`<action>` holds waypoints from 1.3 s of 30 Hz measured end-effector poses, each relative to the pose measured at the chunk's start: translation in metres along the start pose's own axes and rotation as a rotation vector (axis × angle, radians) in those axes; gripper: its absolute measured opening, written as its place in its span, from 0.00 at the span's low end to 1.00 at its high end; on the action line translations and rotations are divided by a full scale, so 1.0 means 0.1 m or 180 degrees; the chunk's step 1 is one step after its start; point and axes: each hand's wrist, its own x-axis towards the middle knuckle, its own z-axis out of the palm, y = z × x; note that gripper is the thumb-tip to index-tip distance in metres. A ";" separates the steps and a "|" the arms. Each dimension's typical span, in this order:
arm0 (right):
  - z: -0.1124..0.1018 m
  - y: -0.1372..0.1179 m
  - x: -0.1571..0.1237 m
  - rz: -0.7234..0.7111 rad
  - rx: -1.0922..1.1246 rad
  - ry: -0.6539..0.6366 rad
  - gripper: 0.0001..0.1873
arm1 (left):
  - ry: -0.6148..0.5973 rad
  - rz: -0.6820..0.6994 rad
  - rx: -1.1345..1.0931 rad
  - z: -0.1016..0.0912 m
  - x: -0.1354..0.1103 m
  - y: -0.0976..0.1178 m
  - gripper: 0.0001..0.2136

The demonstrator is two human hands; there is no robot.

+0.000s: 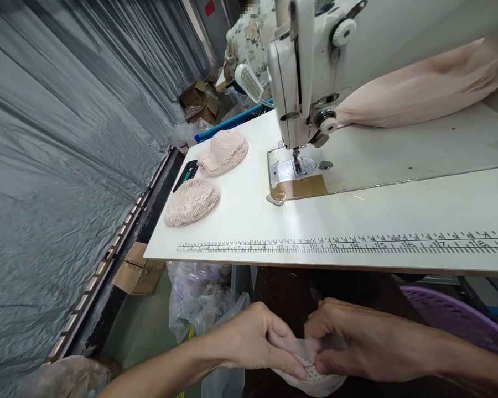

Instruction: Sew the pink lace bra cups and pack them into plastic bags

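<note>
The pale fabric piece [321, 385] was held in front of the person's dark-clad lap [280, 293], below the near edge of the white table [240, 215] and well apart from the needle of the sewing machine [283, 94]. The left hand [261, 338] pinched it from one side, the thumb lying along the dotted area; the right hand [348, 337] pinched it from the other, thumb and bent fingers gathered close on the cloth, so that the two hands nearly met over it. How the fingers beneath were placed could not be told, since the cloth and the hands themselves hid them. The piece looked thin and partly sheer near its upper edge, and so was probably very light and limp, likely to fold or crease rather than keep a line by itself. The dotted part seemed the more delicate, and a hard tug there might well stretch it; the plainer rim, taken lightly between thumb and fingertips at two places, looked the safer hold. On the table, the farther lace bundle [224, 152] and the nearer lace bundle [192, 203] lay rounded and slightly puffed, apparently just as soft and easily squashed.
</note>
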 end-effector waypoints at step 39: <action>0.08 0.28 -0.02 0.0021 0.0685 0.0176 0.09 | 0.0325 -0.0151 -0.0030 -0.05 -0.17 -0.20 0.16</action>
